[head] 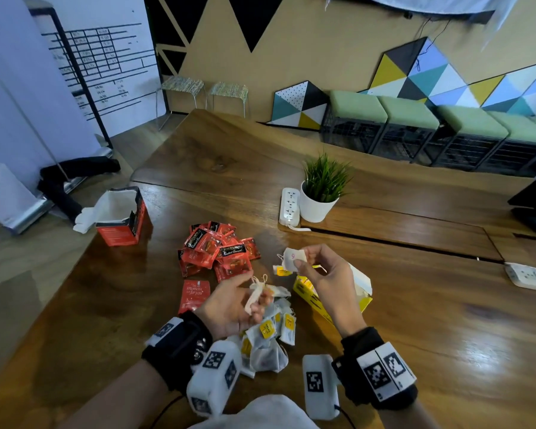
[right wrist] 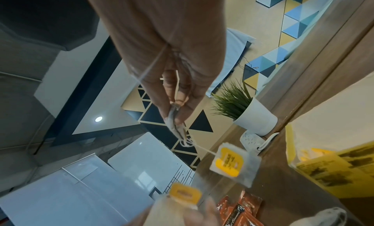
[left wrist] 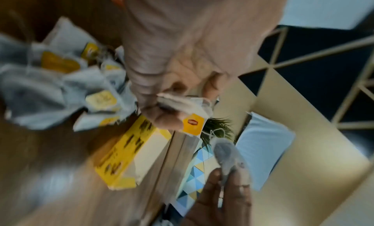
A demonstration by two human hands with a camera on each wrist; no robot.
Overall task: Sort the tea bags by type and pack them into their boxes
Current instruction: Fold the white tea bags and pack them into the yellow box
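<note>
The right hand [head: 319, 275] pinches a white tea bag [head: 294, 258] between thumb and fingertips above the open yellow box [head: 310, 292], most of which it hides. The left hand [head: 232, 305] pinches another tea bag [head: 256, 294] over the near pile of yellow-tagged bags [head: 270, 339]; the left wrist view is blurred. Red sachets [head: 217, 252] lie heaped farther off, with the open red box [head: 121, 224] at far left on the wooden table [head: 415, 305].

"moment for you" is printed in white on the flat red paper sachet [head: 194, 295], and a pink "6" is seen on the white tea bag [head: 294, 257]; other print is blurred.
</note>
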